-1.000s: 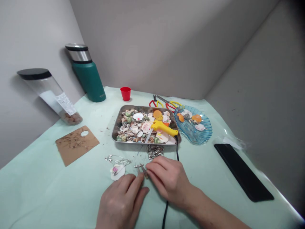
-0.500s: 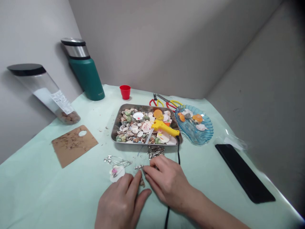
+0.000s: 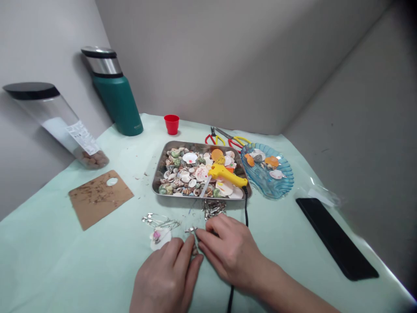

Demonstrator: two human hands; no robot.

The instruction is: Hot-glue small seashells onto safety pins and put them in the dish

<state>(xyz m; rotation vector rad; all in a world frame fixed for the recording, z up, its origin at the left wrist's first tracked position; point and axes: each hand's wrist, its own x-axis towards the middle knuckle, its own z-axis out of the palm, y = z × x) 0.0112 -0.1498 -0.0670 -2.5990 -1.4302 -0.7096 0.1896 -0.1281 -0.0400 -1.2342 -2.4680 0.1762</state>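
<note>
My left hand (image 3: 166, 271) is closed round a small brownish shell (image 3: 195, 249), mostly hidden between its thumb and fingers. My right hand (image 3: 231, 252) pinches at a small silver metal piece (image 3: 190, 229) at the top of that shell; its fingertips partly cover the contact. Left of the fingers lies a white shell with a pink decoration (image 3: 161, 239), and above it several open safety pins (image 3: 158, 220). A pile of metal pins (image 3: 214, 208) sits just beyond my right hand.
A metal tray (image 3: 176, 196) of shells holds a yellow glue gun (image 3: 228, 175), its black cord running past my right hand. Around are a blue dish (image 3: 272, 189), scissors (image 3: 234, 141), brown card (image 3: 97, 202), red cup (image 3: 171, 124), green bottle (image 3: 119, 102), clear jar (image 3: 70, 126) and black case (image 3: 335, 237).
My left thumb has moved up and in against the small shell. My right hand has barely moved, and the view has shifted slightly.
</note>
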